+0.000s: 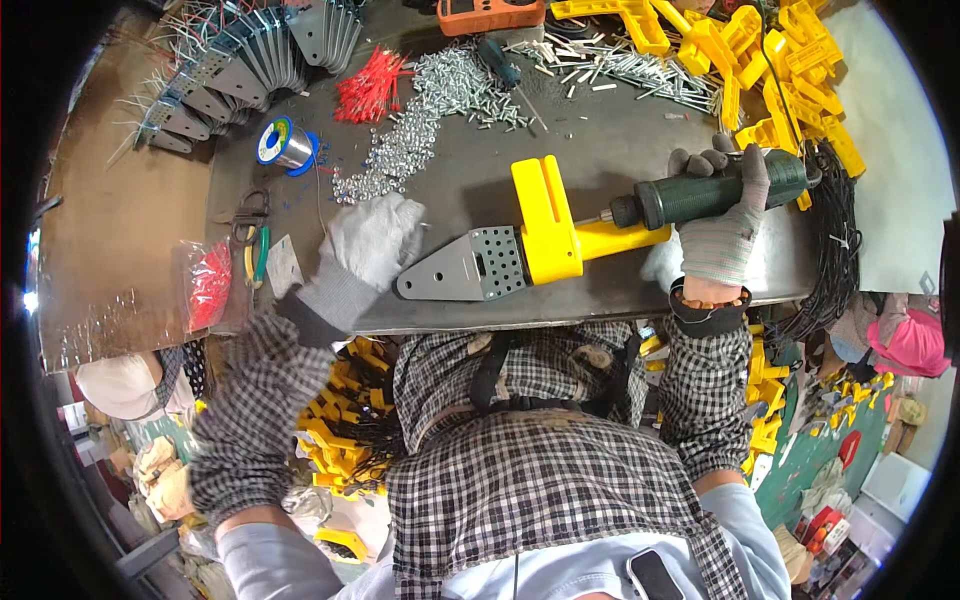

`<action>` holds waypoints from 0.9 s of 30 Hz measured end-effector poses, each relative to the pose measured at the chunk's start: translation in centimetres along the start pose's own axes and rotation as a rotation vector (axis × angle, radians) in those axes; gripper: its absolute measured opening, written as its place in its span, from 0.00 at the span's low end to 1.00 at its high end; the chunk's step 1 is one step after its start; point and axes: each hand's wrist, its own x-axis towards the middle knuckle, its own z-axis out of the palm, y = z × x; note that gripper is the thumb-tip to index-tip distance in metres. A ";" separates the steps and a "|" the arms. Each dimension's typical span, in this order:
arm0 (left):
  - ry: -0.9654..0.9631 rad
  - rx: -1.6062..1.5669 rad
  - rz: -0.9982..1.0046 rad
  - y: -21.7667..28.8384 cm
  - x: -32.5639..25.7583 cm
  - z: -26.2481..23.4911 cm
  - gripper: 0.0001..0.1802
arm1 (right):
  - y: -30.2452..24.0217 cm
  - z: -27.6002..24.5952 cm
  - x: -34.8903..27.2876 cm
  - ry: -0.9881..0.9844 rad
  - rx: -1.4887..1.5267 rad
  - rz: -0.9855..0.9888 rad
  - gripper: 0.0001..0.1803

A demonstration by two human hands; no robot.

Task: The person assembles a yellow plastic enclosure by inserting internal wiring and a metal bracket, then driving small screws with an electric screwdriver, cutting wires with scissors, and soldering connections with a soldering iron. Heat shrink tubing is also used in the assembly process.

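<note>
My right hand [725, 215], in a grey glove, is wrapped round a dark green electric screwdriver [660, 203] that lies level, its bit pointing left. The bit reaches toward a yellow plastic housing [550, 235] lying on the bench. Out of the housing's left side sticks a grey perforated metal plate [465, 268] with a tapered end. My left hand [375, 238], gloved too, is closed with curled fingers just below a heap of small metal nuts [385, 165]. Whatever its fingers may hold is hidden.
Beyond lie silver screws [455, 85], red sleeves [372, 87], a screwdriver [500, 65] and an orange meter [490, 15]. Yellow housings [790, 70] crowd the far right, above black cables [830, 240]. Leftward are a solder spool [288, 147], pliers [255, 225] and stacked metal plates [235, 75].
</note>
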 end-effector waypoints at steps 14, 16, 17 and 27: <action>0.218 -0.330 -0.225 -1.6 -0.9 0.0 0.11 | -0.1 -0.5 -0.1 -0.027 0.039 0.019 0.19; 0.179 -0.123 -0.023 -2.6 -0.3 0.7 0.12 | -0.1 -0.4 -0.1 -0.013 0.044 0.017 0.18; 0.180 -0.123 -0.025 -2.8 0.2 0.6 0.12 | -0.1 -0.3 -0.1 -0.003 0.055 0.020 0.18; 0.036 0.101 0.132 -0.5 2.0 0.3 0.07 | 0.0 -0.2 -0.1 0.002 0.069 0.009 0.18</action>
